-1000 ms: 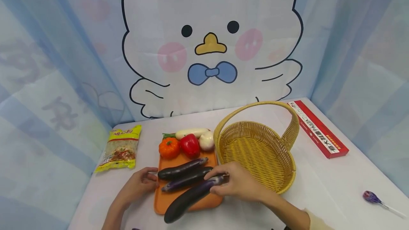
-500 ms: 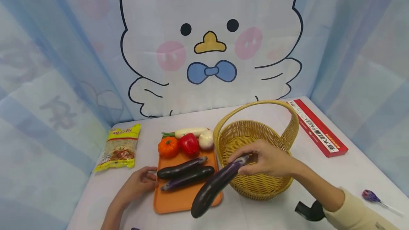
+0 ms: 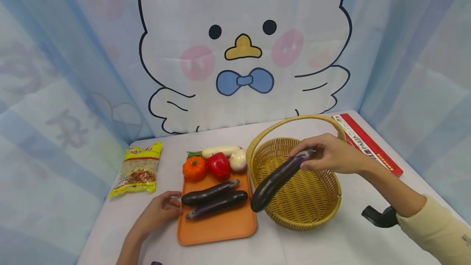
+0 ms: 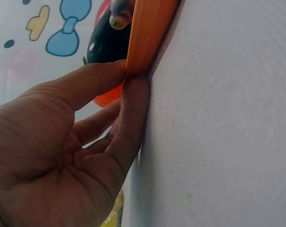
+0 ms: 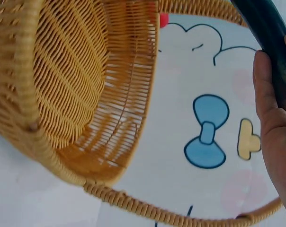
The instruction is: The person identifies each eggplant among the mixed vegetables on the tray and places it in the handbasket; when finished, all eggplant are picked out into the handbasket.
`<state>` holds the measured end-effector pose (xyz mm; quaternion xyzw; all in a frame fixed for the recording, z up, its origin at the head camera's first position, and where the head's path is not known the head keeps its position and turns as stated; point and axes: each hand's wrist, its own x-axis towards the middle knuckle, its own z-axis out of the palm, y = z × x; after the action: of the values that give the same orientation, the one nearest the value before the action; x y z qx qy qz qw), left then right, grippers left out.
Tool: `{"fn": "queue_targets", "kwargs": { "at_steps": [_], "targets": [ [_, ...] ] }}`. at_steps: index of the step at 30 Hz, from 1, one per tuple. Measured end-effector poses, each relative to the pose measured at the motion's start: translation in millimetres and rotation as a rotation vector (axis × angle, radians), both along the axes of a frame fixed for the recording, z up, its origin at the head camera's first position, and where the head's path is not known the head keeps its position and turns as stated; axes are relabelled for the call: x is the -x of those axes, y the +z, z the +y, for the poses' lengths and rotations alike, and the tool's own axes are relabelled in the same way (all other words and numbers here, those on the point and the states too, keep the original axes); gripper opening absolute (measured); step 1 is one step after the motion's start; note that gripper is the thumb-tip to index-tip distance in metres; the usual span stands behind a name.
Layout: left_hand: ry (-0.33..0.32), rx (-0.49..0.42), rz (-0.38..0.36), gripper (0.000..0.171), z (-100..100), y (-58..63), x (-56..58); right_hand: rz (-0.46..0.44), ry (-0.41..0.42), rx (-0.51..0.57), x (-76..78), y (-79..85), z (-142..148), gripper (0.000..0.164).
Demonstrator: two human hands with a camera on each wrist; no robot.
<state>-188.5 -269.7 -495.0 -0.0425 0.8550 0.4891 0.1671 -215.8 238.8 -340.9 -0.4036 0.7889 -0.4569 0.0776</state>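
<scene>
My right hand (image 3: 333, 154) holds an eggplant (image 3: 277, 182) by its stem end, over the wicker basket (image 3: 307, 199). The eggplant slants, its thick end low near the basket's left rim. In the right wrist view the fingers lie along the dark eggplant (image 5: 263, 23), and the basket's inside is bare. At the left edge of an orange tray (image 3: 220, 232), my left hand (image 3: 162, 212) pinches the rim between thumb and fingertips, as the left wrist view shows at the tray's edge (image 4: 150, 33). Two more eggplants (image 3: 209, 193) lie side by side on the tray.
Along the tray's far end are an orange pumpkin (image 3: 194, 168), a red bell pepper (image 3: 218, 166), a white garlic bulb (image 3: 238, 160) and a white radish (image 3: 220, 151). A yellow noodle bag (image 3: 140, 169) lies left, a red pasta box (image 3: 368, 144) behind the right forearm. The basket's handle arches high.
My right hand has lifted the third eggplant off the tray and carried it right and away from me, over the basket. The left hand stays at the tray's edge.
</scene>
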Motion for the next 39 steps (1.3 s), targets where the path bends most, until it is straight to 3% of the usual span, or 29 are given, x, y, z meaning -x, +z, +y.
{"fn": "queue_targets", "kwargs": {
  "at_steps": [6,11,23,28,39],
  "targets": [
    [-0.002,-0.003,0.0,0.061,-1,-0.2,0.1,0.007,-0.129,-0.02,7.6,-0.3,13,0.029],
    [-0.007,-0.012,0.002,0.061,-1,0.0,1.0,0.021,-0.176,-0.052,14.0,-0.4,17,0.029],
    [0.003,0.004,0.009,0.061,1,-0.9,1.0,0.026,-0.187,-0.101,24.8,-9.1,17,0.027],
    [0.034,0.031,0.011,0.058,3,-0.3,0.4,-0.01,-0.201,-0.127,28.4,-11.3,15,0.026],
    [0.025,0.013,0.008,0.058,2,-0.2,-0.1,-0.083,-0.156,-0.18,39.4,-21.8,7,0.027]
  ]
}}
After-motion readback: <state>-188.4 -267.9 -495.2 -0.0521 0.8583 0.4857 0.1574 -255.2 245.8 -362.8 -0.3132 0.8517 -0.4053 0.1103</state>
